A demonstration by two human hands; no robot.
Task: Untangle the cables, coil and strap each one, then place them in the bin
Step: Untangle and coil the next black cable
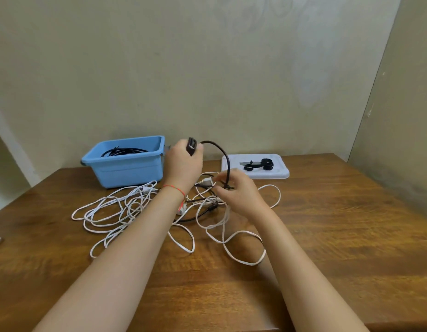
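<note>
Black cable (pixel 223 154) arcs from left hand (pixel 182 161) to right hand (pixel 241 190).

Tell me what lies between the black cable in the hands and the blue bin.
Nothing solid stands between them. The left hand holds the black cable up just right of the blue bin, whose open top already holds a black coil. But the cable's lower run, held by the right hand, still threads through the white cables.

Bare worktop (pixel 339 236) to the right and along the near edge, room for a hand there. Centre blocked w/ tangled white cables (pixel 126 207) spreading left. Blue bin (pixel 126 168) stands back left against the wall, white tray (pixel 279 174) back right; narrow gap btwn them, partly filled by raised dark cable (pixel 225 159).
</note>
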